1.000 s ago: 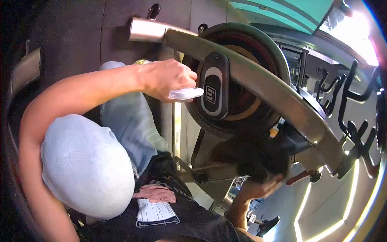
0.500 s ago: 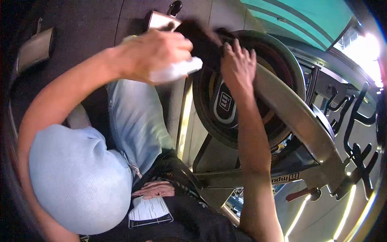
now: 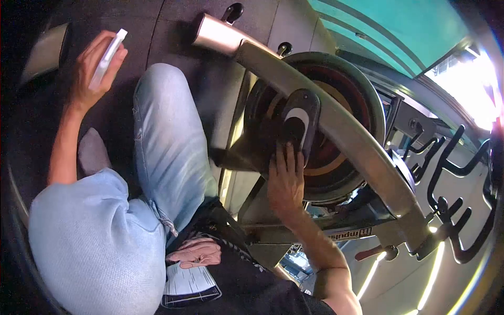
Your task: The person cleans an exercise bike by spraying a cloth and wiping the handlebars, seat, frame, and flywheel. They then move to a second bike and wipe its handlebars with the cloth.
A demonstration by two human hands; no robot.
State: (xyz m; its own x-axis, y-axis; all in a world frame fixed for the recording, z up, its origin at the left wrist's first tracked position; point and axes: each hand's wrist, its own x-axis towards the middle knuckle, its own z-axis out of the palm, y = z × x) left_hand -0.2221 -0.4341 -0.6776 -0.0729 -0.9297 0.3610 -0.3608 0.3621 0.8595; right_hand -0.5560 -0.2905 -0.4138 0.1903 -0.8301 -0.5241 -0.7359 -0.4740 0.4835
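My left hand is raised at the upper left, its fingers closed around a slim white bottle-like object with a narrow tip. My right hand lies with fingers stretched against the lower end of a black oblong crank cover marked with a pale arc. This cover sits in front of the exercise bike's round flywheel. Just left of my right fingers is a dark, blurred shape, perhaps a pedal. The bike's grey curved frame runs diagonally past the wheel.
My bent legs in light blue jeans take up the left and middle. A bike foot bar with a small wheel stands at the top. Black handlebars of other bikes are at the right. Dark floor mats lie beyond.
My left hand has swung left, away from the bike, with the white object. My right hand has moved down and slightly left. The crank cover has turned, and the dark shape has shifted downward.
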